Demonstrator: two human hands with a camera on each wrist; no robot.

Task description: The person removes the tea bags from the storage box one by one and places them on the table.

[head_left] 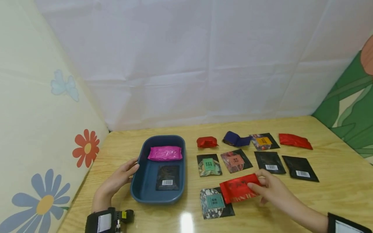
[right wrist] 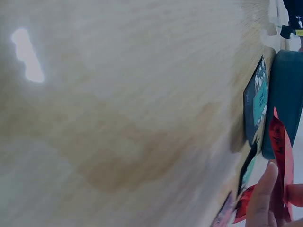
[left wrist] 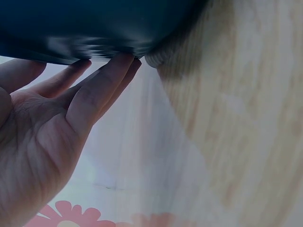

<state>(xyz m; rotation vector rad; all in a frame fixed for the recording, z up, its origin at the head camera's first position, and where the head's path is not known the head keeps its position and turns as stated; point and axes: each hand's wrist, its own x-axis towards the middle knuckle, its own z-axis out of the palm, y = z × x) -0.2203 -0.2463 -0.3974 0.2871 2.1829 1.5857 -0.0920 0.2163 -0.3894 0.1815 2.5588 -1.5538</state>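
Note:
In the head view my right hand pinches the right end of a red packet between thumb and fingers. The packet is held above the table, partly over a black packet with a teal label. The right wrist view shows the same red packet edge-on. At the left, my left hand touches the outer left side of a dark blue tray with its fingers extended, as the left wrist view of the hand also shows. Inside the tray lie a pink packet and a black packet.
Right of the tray several packets lie in rows: a small red one, a dark purple one, a green-labelled one, a pink-labelled one, a yellow-labelled one, a long red one and black ones.

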